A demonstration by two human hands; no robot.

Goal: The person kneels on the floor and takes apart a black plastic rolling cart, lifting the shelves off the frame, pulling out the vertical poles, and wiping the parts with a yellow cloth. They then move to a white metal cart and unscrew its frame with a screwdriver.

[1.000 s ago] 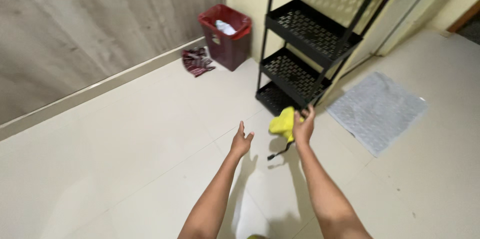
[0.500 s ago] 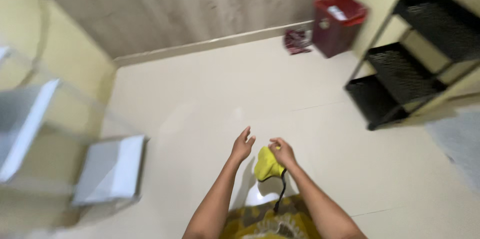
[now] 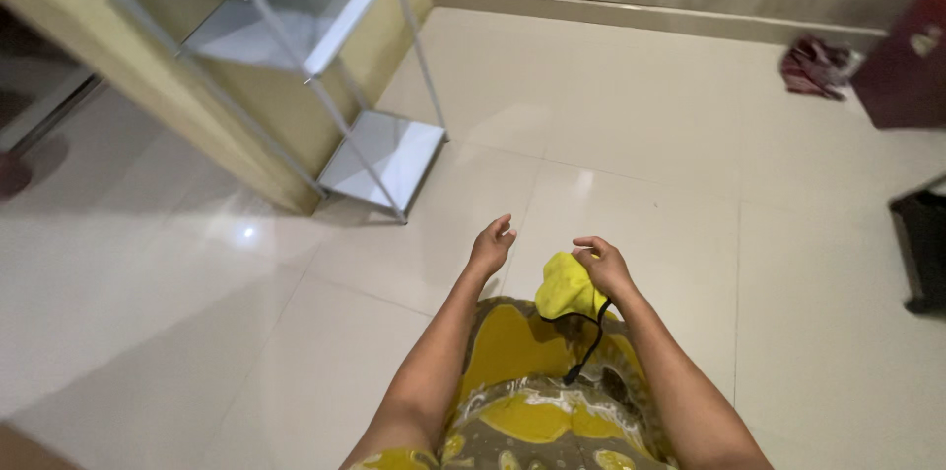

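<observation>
— Down at the bottom of the view, what shows first?

— A yellow-and-olive patterned garment (image 3: 537,401) over the person's legs, with both forearms reaching out above it.

— And the right hand (image 3: 603,266)?

— It is closed around a yellow cloth (image 3: 566,287), fingers curled over its top edge. A thin black cord (image 3: 591,342) hangs from the cloth down over the garment.

— The left hand (image 3: 490,245)?

— Empty, fingers loosely spread, just beside the cloth but apart from it.

— Beyond the hands?

— Pale glossy floor tiles (image 3: 641,125). To the left stands a white metal shelf rack (image 3: 325,56) against a yellow wall. Far off, a dark red crumpled rag (image 3: 814,66) lies by the baseboard, next to a red bin (image 3: 907,66) at the right edge.
</observation>
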